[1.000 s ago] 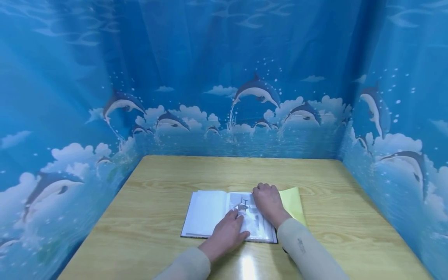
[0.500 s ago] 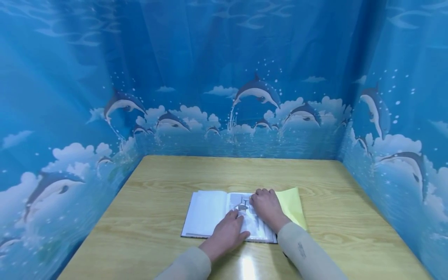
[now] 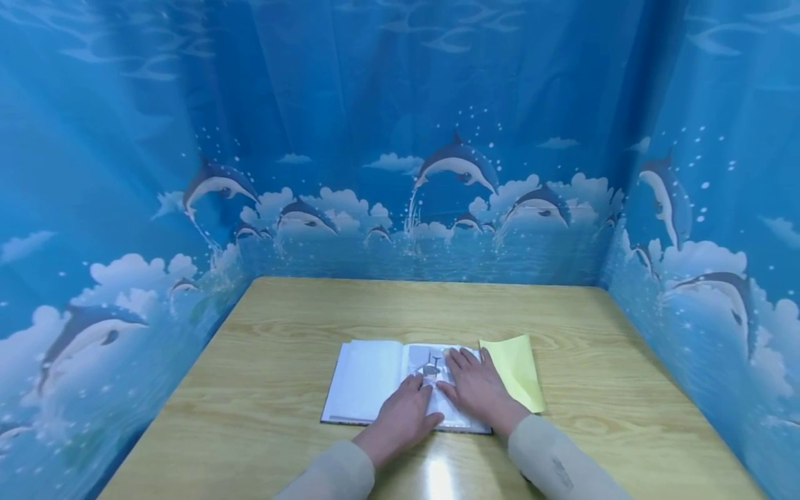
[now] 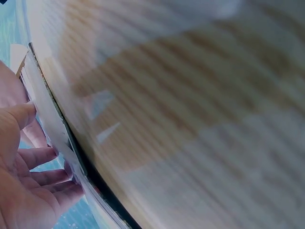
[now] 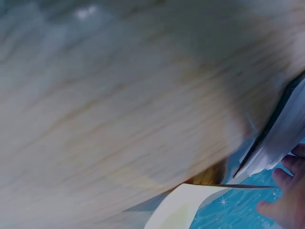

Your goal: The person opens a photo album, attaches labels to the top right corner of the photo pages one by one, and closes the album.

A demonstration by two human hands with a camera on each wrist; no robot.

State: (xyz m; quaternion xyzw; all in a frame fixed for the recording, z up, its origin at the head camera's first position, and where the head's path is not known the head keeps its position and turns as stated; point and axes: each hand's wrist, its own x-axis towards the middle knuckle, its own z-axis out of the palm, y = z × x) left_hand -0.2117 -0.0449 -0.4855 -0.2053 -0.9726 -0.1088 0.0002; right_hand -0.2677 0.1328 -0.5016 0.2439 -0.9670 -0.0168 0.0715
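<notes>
An open book (image 3: 365,382) lies on the table, its left page plain white and its right page bearing a grey picture (image 3: 431,367) with a shiny surface. My left hand (image 3: 403,413) rests on the lower part of the right page, beside the picture. In the left wrist view, the fingers of this left hand (image 4: 28,176) extend over the book's pages (image 4: 50,114). Spread across the right side of the same page is my right hand (image 3: 478,385), its fingers extended and its thumb toward the left hand. Both palms face down, covering part of the page.
A yellow sheet of paper (image 3: 515,371) lies at the book's right side, its edge curling up in the right wrist view. The wood-grain table (image 3: 281,326) reaches back to a blue dolphin-print curtain (image 3: 350,139), which also hangs at both sides.
My right hand has gone from curled fingers at the page's upper right to lying spread on it, slightly lower. More of the yellow sheet shows. The left hand has stayed in place.
</notes>
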